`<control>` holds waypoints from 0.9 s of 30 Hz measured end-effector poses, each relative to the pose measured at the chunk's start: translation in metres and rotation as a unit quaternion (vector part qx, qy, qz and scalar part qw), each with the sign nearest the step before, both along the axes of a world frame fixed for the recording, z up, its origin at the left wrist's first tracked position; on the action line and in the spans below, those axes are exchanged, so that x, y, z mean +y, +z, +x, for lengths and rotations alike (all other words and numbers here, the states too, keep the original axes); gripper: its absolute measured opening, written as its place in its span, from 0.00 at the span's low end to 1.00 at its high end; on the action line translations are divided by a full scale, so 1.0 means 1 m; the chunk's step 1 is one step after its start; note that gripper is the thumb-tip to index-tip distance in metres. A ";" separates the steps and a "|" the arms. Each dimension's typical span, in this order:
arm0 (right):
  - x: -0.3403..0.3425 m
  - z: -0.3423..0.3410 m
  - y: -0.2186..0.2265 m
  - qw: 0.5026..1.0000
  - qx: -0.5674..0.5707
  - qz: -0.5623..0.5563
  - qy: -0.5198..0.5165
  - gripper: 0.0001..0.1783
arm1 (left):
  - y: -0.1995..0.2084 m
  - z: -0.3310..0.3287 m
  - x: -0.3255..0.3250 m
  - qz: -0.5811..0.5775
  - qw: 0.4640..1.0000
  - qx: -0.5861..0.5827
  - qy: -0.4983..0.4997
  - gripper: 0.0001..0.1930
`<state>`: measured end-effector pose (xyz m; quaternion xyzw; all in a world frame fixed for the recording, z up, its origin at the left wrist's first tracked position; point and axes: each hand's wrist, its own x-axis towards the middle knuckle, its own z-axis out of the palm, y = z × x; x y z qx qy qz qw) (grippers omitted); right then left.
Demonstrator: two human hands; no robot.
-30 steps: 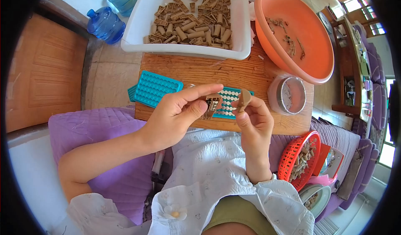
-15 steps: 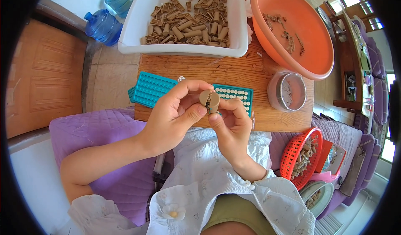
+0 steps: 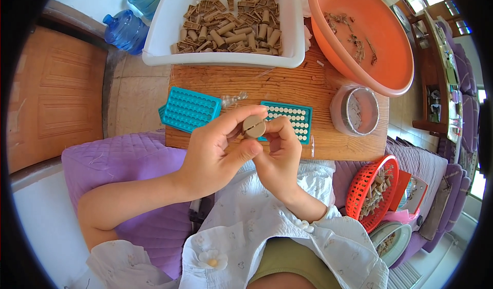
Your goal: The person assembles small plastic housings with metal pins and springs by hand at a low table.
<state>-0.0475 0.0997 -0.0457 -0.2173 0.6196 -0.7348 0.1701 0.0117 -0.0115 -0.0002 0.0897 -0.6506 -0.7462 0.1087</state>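
Observation:
Over the near edge of the wooden table I hold a tan plastic cylinder (image 3: 253,126), its round end facing up with a narrow slit across it. It looks made of two half shells pressed together. My left hand (image 3: 218,147) grips it from the left, with thumb and forefinger bent around it. My right hand (image 3: 280,158) holds its right side between thumb and curled fingers. Behind my right fingers lies a teal tray (image 3: 307,119) with rows of small white round pieces. Beyond my left hand sits another teal tray (image 3: 191,109) with rows of round hollows.
A white bin (image 3: 159,47) at the table's far side holds many tan half shells and cylinders. To its right stands an orange basin (image 3: 339,47) with tangled scraps. A clear tub (image 3: 339,112) with whitish contents is nearer. At right, a red basket (image 3: 354,196) holds tan parts.
The cylinder's two halves have come together: the wide gap with parts showing inside is now a thin slit. Both hands have closed in around it and turned it slightly.

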 end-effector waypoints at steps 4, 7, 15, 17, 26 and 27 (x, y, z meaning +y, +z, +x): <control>-0.005 0.006 0.003 0.996 0.004 0.087 0.008 0.13 | 0.005 -0.001 -0.004 -0.256 0.966 0.032 -0.002 0.18; -0.004 0.009 0.000 0.979 0.184 0.000 0.092 0.11 | 0.007 -0.002 -0.004 -0.377 0.920 0.105 -0.014 0.18; -0.009 0.026 -0.009 0.991 0.104 -0.062 0.062 0.07 | 0.005 -0.002 0.002 -0.358 0.924 0.121 -0.048 0.15; -0.006 0.022 -0.010 0.993 0.080 -0.049 0.077 0.07 | 0.001 0.000 0.000 -0.323 0.943 0.059 -0.045 0.15; 0.058 -0.076 -0.004 0.913 -0.050 0.062 0.401 0.22 | -0.010 0.006 -0.005 -0.152 0.988 -0.024 -0.025 0.14; 0.073 -0.094 -0.003 0.911 -0.070 0.049 0.403 0.23 | -0.009 0.006 -0.006 -0.138 0.988 -0.055 -0.027 0.14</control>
